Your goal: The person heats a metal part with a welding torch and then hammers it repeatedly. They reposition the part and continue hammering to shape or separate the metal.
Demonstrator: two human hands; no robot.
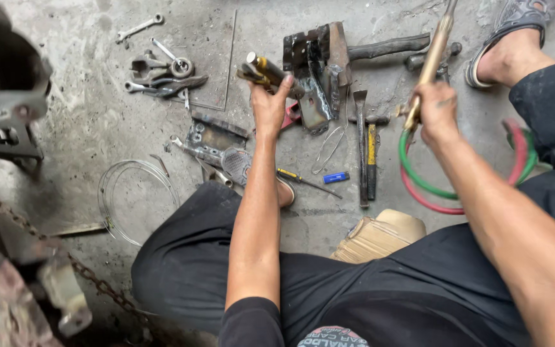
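Knees up close, we've got our left hand (268, 103) with fingers wrapped round a yellow-handled tool (270, 69). Right hand (436, 112) grips the brass torch (433, 54), hoses (431, 186) trailing. No flame yet, bracket (316, 71) untouched on the floor.

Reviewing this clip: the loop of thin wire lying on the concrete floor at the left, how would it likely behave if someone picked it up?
The wire loop looks thin and loosely coiled, so it would probably sag and flex rather than hold its shape. It seems light for its spread. Its several strands may spring apart or tangle when lifted.
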